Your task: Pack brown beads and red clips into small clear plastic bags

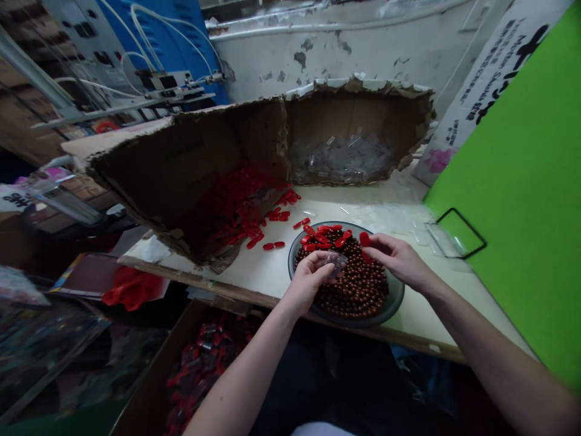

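Pale tabletop (252, 266); red piece (364, 240) (pinched) in right hand (402, 260).

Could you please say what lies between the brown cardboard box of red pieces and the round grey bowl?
Head view: several glossy red oval pieces lie loose on the white tabletop.

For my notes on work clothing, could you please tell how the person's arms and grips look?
The left grip and right grip are ungloved hands. The left forearm and right forearm show no sleeve, watch or bracelet; the left has one small dark spot.
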The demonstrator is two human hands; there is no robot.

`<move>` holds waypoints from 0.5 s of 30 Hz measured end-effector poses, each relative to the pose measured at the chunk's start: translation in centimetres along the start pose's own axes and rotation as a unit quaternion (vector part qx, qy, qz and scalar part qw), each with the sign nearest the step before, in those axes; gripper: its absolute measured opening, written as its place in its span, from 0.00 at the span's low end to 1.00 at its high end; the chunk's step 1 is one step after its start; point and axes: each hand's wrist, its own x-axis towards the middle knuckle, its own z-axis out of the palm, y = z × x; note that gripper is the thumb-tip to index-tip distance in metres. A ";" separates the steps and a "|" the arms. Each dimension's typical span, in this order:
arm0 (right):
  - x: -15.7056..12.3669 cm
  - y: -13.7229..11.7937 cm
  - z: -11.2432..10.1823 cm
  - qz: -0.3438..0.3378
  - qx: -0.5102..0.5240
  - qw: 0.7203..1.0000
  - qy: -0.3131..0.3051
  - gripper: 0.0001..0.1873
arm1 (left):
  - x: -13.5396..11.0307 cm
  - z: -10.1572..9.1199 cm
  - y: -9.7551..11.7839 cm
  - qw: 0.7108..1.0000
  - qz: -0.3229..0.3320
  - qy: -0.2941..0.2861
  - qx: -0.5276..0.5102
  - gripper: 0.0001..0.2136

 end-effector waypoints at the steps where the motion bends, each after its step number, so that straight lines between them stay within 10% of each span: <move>1: -0.5 -1.0 0.1 0.018 0.077 0.997 0.001 0.14 | 0.0 0.2 -0.2 1.000 -0.004 -0.006 0.014 0.15; 6: -1.4 -4.3 0.5 0.067 0.219 0.971 -0.064 0.14 | 0.0 1.4 -0.7 0.997 -0.019 -0.049 0.053 0.15; 15: -1.7 -4.2 1.4 0.059 0.120 0.990 -0.055 0.17 | -0.1 1.9 -1.0 0.995 -0.014 -0.042 0.090 0.15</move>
